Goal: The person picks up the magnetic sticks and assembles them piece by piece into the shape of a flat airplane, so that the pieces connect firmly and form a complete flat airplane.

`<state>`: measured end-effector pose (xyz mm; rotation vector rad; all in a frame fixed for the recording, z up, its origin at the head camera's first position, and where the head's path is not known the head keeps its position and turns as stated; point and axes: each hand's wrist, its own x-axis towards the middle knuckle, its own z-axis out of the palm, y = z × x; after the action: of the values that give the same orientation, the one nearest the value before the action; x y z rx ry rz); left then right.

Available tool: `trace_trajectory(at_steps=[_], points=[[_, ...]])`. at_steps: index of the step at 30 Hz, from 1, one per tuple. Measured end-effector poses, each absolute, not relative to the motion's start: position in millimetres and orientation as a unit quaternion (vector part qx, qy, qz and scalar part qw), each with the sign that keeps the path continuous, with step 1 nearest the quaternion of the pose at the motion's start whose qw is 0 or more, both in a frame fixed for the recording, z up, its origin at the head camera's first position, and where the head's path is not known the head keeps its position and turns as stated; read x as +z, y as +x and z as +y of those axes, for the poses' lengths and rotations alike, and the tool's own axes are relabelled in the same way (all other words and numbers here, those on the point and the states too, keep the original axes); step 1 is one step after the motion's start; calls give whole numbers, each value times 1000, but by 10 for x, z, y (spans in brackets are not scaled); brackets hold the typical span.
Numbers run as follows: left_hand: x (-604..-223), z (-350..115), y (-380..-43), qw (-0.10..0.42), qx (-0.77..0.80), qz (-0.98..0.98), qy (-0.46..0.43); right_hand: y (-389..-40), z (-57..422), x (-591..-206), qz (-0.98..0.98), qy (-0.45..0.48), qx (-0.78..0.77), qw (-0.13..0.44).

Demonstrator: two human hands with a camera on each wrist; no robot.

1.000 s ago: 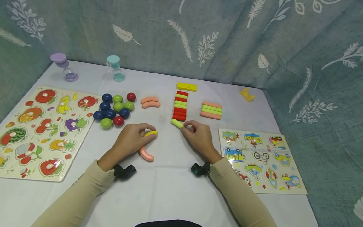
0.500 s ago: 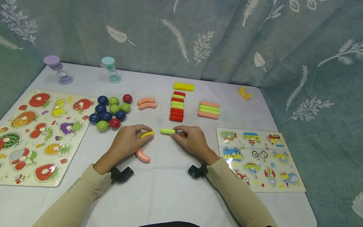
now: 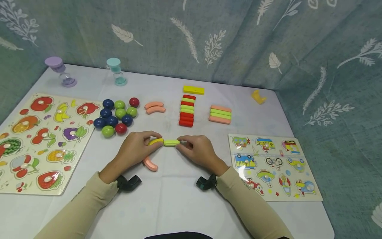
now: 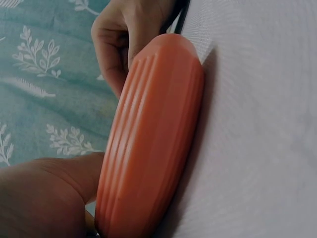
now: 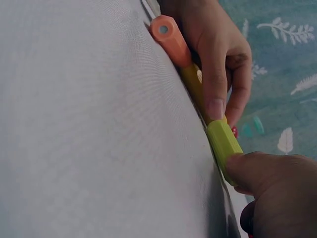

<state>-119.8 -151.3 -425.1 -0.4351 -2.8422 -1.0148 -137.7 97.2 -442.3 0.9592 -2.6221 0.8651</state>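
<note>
Between thumb and fingers my left hand [image 3: 132, 147] holds a yellow curved stick [image 3: 156, 141]. Opposite it, my right hand [image 3: 199, 151] pinches the right end of a straight, ridged lime-green stick [image 3: 171, 142]. The two sticks meet end to end, in line, low over the white cloth. A salmon curved stick [image 3: 150, 165] lies just below my left hand, its upper part hidden by the hand. This ridged salmon stick [image 4: 153, 134] fills the middle of the left wrist view. In the right wrist view its near end shows a round metallic spot.
Behind the hands lie a row of red and green sticks [image 3: 186, 116], a yellow bar [image 3: 193, 90], a salmon-and-green group [image 3: 220, 114] and two curved salmon sticks [image 3: 155, 110]. Coloured balls [image 3: 111, 121] sit left, between a fruit puzzle [image 3: 41, 162] and two hourglasses. A vehicle puzzle [image 3: 273, 182] lies right.
My right hand has brought the green stick from the foot of the red-and-green row leftward and nearer, turning it level, until its end meets the yellow stick. The left hand keeps its hold.
</note>
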Motion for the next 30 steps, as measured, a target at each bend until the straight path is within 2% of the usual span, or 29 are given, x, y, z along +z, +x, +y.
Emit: trace_trajectory(at_steps=[8,15,21,30], points=[[-4259,-1491,-1194,38,-337,-929,-152,-1393,978,-4437,-894,318,297,108],[-4272,-1443,-1165,18,-338,-919,-204,-1385,908,-4430,-907,288,286,110],[-4291,-1422,-1160,35,-344,-914,-213,-1322,852,-4396,-901,299,302,86],[-4277,-1416,-1150,44,-338,-913,-223,-1289,792,-4385,-881,274,376,90]])
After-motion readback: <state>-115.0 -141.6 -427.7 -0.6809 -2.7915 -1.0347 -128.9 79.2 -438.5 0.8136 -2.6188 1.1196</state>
